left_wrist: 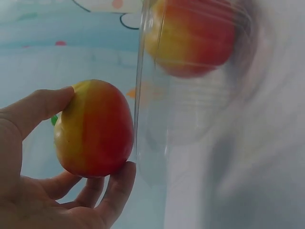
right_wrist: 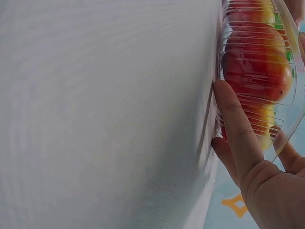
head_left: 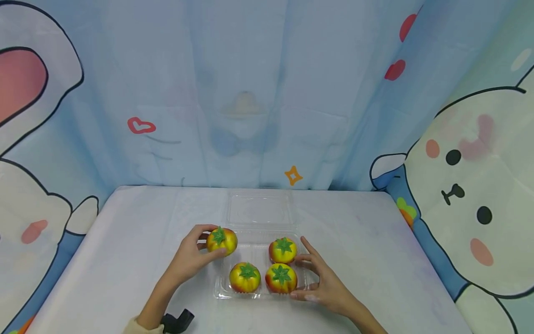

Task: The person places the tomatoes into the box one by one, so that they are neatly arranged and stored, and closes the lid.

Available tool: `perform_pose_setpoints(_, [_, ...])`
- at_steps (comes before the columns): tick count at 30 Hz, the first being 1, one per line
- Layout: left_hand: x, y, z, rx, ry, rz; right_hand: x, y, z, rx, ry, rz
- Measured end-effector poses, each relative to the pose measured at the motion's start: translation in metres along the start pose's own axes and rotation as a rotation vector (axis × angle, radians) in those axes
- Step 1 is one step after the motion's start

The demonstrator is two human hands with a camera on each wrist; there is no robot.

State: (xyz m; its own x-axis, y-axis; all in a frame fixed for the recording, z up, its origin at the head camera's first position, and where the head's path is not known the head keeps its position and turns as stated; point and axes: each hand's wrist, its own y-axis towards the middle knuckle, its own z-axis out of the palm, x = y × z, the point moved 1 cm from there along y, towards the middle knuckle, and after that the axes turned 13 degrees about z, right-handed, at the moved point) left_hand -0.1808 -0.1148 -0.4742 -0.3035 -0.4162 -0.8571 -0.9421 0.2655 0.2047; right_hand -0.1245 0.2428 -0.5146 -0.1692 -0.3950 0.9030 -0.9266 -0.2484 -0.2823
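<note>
My left hand (head_left: 193, 253) grips a yellow-and-red toy persimmon (head_left: 221, 241) with a green leafy top, thumb on one side and fingers on the other. It is held just above the rim at the far left of a clear plastic clamshell box (head_left: 250, 248). Inside the box sit three like it: a front-left persimmon (head_left: 244, 277), a front-right persimmon (head_left: 281, 278) and a back-right persimmon (head_left: 282, 250). My right hand (head_left: 327, 285) is spread along the box's right side. In the right wrist view, its fairly straight fingers (right_wrist: 238, 129) touch the ribbed wall.
The box's clear lid (head_left: 259, 208) lies folded back toward the far edge of the white-covered table (head_left: 354, 232). A blue cartoon curtain (head_left: 250, 93) hangs behind. Near my left wrist is a black object (head_left: 178, 321), seen only in part.
</note>
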Motion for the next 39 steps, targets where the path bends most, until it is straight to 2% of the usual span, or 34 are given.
perform_pose_setpoints(11, [-0.015, 0.007, 0.017, 0.006, 0.008, 0.043, -0.001, 0.001, 0.0, -0.004, 0.002, 0.005])
perform_pose_setpoints(19, [-0.017, 0.015, 0.03, 0.036, 0.035, 0.062, -0.001, 0.002, 0.0, 0.003, 0.01, 0.007])
perform_pose_setpoints(28, [-0.018, 0.02, 0.046, 0.114, 0.023, 0.076, -0.001, 0.001, 0.001, -0.002, -0.003, 0.007])
perform_pose_setpoints(34, [-0.016, 0.02, 0.054, 0.151, 0.088, 0.13, -0.001, 0.002, 0.0, -0.002, 0.009, 0.005])
perform_pose_setpoints(39, [-0.017, 0.021, 0.058, 0.16, 0.128, 0.135, -0.002, 0.002, 0.001, 0.01, 0.022, 0.005])
